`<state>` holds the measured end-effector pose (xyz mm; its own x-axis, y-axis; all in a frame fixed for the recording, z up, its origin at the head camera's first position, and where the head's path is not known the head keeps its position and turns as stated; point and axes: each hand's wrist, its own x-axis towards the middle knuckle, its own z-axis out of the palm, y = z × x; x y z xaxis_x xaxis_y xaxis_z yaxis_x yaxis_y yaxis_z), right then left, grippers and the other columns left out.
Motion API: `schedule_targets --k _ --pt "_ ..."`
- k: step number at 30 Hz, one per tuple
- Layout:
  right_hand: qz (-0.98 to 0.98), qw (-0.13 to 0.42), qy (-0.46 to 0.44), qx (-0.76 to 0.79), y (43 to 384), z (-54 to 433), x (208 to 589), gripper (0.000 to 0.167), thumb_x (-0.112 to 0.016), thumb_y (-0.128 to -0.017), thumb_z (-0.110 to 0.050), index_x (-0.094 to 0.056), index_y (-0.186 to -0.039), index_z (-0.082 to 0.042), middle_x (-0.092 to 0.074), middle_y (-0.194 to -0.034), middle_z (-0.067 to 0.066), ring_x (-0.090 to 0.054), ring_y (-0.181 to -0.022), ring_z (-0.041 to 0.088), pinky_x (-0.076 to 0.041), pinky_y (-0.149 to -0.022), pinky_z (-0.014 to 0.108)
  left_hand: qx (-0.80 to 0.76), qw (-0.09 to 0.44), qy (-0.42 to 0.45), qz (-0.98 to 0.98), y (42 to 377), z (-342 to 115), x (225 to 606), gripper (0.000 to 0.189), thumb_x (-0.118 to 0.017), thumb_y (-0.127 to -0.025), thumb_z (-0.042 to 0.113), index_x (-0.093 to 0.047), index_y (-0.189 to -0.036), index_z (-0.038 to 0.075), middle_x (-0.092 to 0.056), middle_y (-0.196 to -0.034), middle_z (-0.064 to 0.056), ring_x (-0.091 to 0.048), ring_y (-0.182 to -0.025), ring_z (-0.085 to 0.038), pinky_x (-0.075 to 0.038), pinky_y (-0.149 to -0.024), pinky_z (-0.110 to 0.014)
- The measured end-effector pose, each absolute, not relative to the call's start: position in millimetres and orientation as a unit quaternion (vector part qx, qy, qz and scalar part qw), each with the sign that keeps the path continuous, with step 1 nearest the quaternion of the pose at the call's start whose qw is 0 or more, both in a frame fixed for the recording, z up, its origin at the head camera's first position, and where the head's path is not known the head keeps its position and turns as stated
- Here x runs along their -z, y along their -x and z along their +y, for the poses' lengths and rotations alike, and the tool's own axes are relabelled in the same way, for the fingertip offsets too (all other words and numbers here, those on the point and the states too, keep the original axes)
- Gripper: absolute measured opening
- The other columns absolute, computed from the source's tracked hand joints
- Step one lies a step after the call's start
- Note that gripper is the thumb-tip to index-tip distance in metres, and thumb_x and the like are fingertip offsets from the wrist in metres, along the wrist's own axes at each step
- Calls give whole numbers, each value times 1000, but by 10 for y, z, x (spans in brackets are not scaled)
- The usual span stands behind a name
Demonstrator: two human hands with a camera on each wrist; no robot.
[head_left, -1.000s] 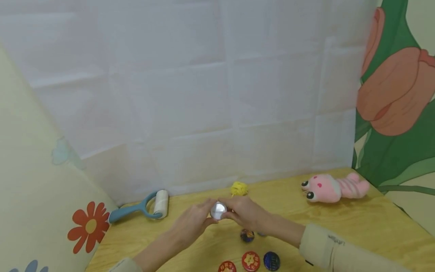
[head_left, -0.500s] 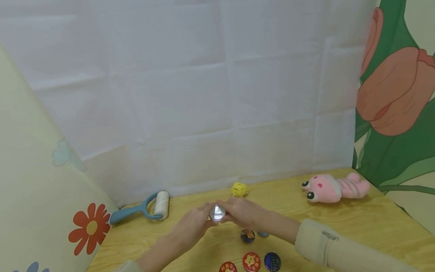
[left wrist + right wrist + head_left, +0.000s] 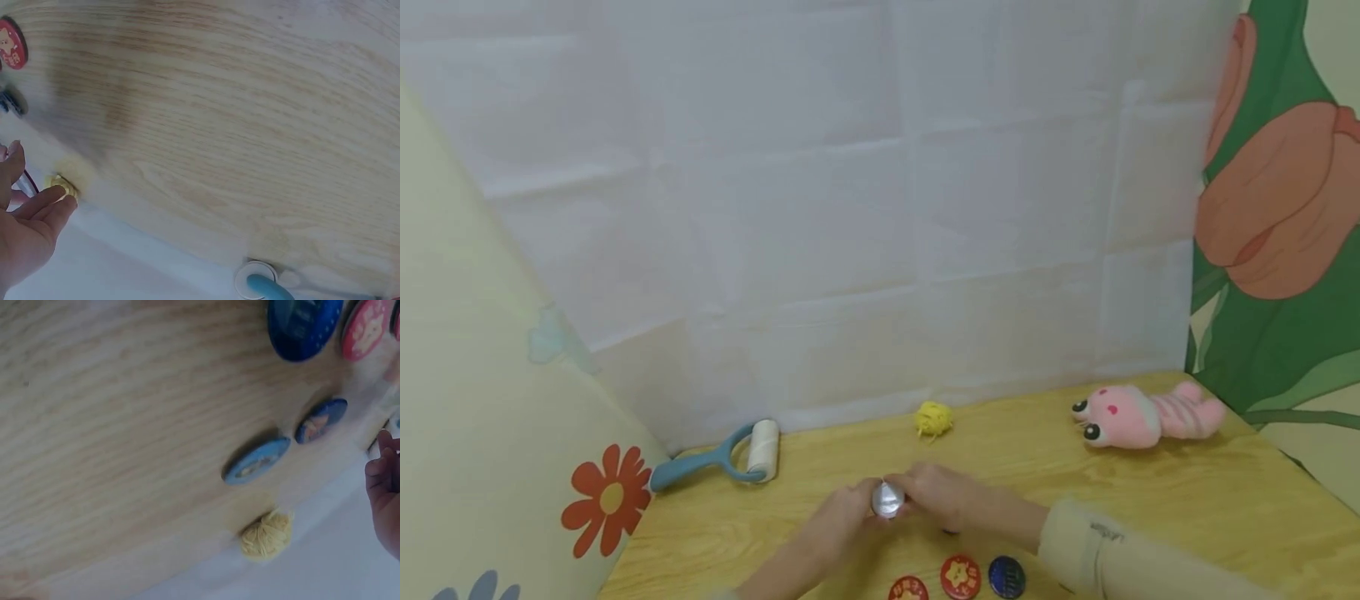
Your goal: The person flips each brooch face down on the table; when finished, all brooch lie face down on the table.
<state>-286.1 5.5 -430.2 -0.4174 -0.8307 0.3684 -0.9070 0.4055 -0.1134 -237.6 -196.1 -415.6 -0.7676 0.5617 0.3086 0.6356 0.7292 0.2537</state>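
The fingers of the left hand and of the right hand grasp one silver-faced disc from opposite sides. It is raised over the wooden surface, its shiny face towards the head camera.

The left wrist view records a dark red edge on the disc, between the left thumb and the other fingers; the head view gives only the silver face. In the right wrist view the right hand is cut by the frame edge, and the disc cannot be made out with certainty.

The right wrist view also records a light-blue badge and, close beside it, a dark badge with an orange picture. In the head view the right hand stands in the way of that pair; only a small dark sliver appears beneath it.

Nearer the person than the fingers lie a red star badge, a dark blue badge just beside it, and a second red badge cut by the frame. Beyond the fingers is a yellow yarn ball, partly covered by the left fingers in the left wrist view. A blue-handled roller lies out beyond the left fingers; a pink plush toy lies well apart from the right fingers, before a white sheet.
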Motion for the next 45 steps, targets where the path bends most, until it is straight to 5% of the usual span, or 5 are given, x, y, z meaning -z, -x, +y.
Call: schedule_targets --k 10,22,32,41,45 --pt "-853 51 -497 -153 2843 20 4464 36 -64 -93 -31 -61 -120 -8 -66 -100 -2 -59 -89 2 -46 -76 13 210 68 318 -922 2410 -1958 4320 29 -82 -75 13 -67 -97 1 -70 -85 -6 -67 -78 -17 -53 -64 -25" --pt "-872 56 -484 -55 2840 10 4600 29 -60 -95 -38 -66 -112 -15 -65 -92 -8 -57 -80 0 -46 -64 16 193 5 275 -942 2399 -1918 4445 22 -80 -79 18 -68 -91 3 -59 -81 2 -56 -70 -6 -47 -59 -23" --pt "-875 82 -473 -61 2863 51 4576 25 -60 -96 -37 -67 -108 -16 -68 -97 -7 -63 -86 5 -50 -72 20 170 36 282 -944 2386 -1926 4405 29 -78 -82 24 -66 -95 2 -65 -83 -3 -61 -71 -13 -49 -58 -26" --pt "-893 42 -444 -65 3001 482 4393 49 -59 -93 -52 -64 -119 -11 -66 -105 2 -63 -84 9 -53 -73 27 121 47 266 -955 2479 -1733 4385 59 -76 -84 37 -60 -120 -7 -63 -115 -25 -62 -105 -38 -53 -84 -46" --pt "-901 -6 -429 -59 3060 686 4301 60 -62 -86 -61 -62 -122 -13 -59 -95 -2 -54 -74 4 -49 -65 25 123 47 288 -949 2519 -1594 4411 54 -73 -84 44 -61 -108 -2 -62 -117 -24 -57 -114 -40 -47 -95 -50"
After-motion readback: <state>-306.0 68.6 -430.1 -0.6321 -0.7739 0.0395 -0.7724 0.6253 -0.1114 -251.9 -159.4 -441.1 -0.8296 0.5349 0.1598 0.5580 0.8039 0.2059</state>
